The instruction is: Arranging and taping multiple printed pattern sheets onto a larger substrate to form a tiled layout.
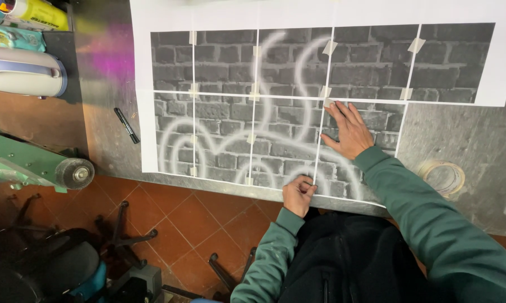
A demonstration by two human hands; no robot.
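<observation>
Along the near edge of the tabletop (455, 140): taped-together brick-wall print sheets (275, 106) with white spray loops, spread flat. Right hand (349, 130) pressed open on the print, fingers splayed near a tape piece. Left hand (298, 193) curled at the print's bottom edge, pinching something too small to tell. Tape roll (445, 177) off right, black marker (127, 125) left.

Paper sheets (298, 84), centre frame: matt, smooth, grey brick print w/ chalky white sprayed lines, joined by matt masking-tape bits. Bench (466, 146) beneath: dull brushed metal, scuffed, faint sheen upper left. Tape roll (444, 177), right: translucent, glossy. Marker (127, 125), left: black plastic. Floor (180, 219), lower left: matt terracotta tile. Sleeves: soft green cloth.
</observation>
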